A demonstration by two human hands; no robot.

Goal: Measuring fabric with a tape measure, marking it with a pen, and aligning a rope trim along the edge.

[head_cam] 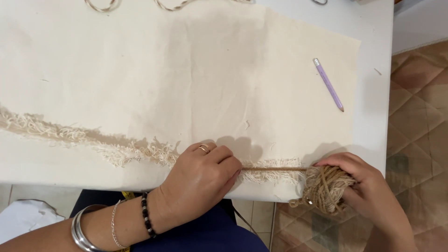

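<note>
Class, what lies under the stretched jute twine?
The twine runs over the fringed edge of the cream cloth. Its ends are hidden under the left hand and the ball in the right hand.

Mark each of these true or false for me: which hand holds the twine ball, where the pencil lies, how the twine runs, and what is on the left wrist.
1. The right hand holds the ball of jute twine. True.
2. The purple pencil lies on the floor. False: it lies on the cream cloth near its right edge.
3. A strand of twine runs taut between the two hands along the frayed fringe. True.
4. The left hand wears no ring. False: a ring shows on one finger.
5. The left wrist is bare. False: it carries a black bead bracelet and a silver bangle.
</note>
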